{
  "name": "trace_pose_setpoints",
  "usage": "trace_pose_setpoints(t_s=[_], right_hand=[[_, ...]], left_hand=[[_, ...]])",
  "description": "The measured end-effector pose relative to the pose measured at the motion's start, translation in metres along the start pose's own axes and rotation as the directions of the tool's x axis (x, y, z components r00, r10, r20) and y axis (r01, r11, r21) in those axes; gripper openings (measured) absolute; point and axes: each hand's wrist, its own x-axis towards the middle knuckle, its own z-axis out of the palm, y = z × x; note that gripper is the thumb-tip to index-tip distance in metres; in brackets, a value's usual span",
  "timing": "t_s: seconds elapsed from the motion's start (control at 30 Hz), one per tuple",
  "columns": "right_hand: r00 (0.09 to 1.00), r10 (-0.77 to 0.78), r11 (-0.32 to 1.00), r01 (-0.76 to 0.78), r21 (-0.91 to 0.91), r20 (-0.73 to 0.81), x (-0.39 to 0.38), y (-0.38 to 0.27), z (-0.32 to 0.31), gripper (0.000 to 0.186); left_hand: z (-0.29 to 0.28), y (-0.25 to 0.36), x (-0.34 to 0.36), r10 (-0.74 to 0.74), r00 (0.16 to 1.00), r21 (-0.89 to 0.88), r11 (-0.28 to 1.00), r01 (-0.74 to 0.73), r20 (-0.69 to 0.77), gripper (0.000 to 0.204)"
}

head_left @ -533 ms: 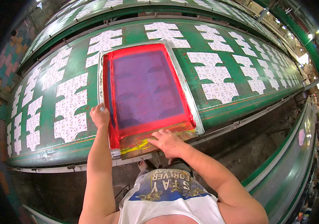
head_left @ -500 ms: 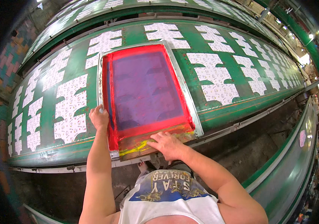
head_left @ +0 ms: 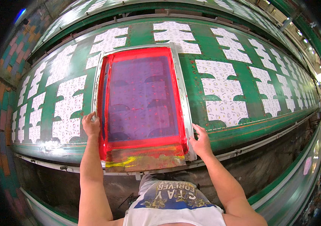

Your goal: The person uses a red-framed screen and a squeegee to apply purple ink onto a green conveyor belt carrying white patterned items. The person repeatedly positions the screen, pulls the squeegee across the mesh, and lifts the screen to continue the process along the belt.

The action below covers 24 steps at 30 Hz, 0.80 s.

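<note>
A printing screen in a metal frame, with red-coated borders, a translucent purple middle and a yellow-and-red stained board along its near end, lies on the long green table. Patterned white cut fabric pieces show through its mesh. My left hand is closed on the frame's left side, near the lower half. My right hand is at the frame's right side, fingers apart and touching the rail; its undersides are hidden.
Rows of white fabric pieces lie either side of the screen. A parallel table runs behind, and a green-edged rail structure lies behind me at lower right. A multicoloured tiled floor shows at far left, green beams at right.
My right hand has moved from the screen's near board up and right to the frame's right side. My view has shifted, and the screen now appears more upright and slightly left.
</note>
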Motion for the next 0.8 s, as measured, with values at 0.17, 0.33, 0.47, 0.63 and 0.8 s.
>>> trace_pose_setpoints(t_s=[0.17,0.33,0.47,0.63,0.8], right_hand=[[0.988,0.131,0.99,-0.134,0.04,0.081,0.008,0.009,0.007,0.056],[0.982,0.182,0.981,-0.185,0.056,0.054,0.009,-0.007,0.017,0.05],[0.963,0.267,0.961,-0.268,0.068,0.022,0.014,-0.023,0.023,0.047],[0.962,0.272,0.949,-0.263,0.175,-0.026,0.008,-0.046,0.015,0.043],[0.992,0.107,0.992,-0.101,0.072,-0.072,0.003,-0.062,-0.01,0.042]], left_hand=[[-0.007,-0.002,0.0,0.007,0.999,-0.092,0.996,-0.003,0.044,0.033],[-0.007,-0.001,0.0,-0.036,0.998,-0.196,0.98,0.044,0.044,0.034],[-0.004,-0.01,0.001,-0.042,0.996,-0.275,0.96,0.061,0.074,0.035],[0.004,-0.023,-0.002,-0.046,0.996,-0.413,0.908,0.073,0.076,0.032],[0.005,-0.028,0.005,-0.226,0.931,-0.65,0.668,0.362,0.287,0.026]])
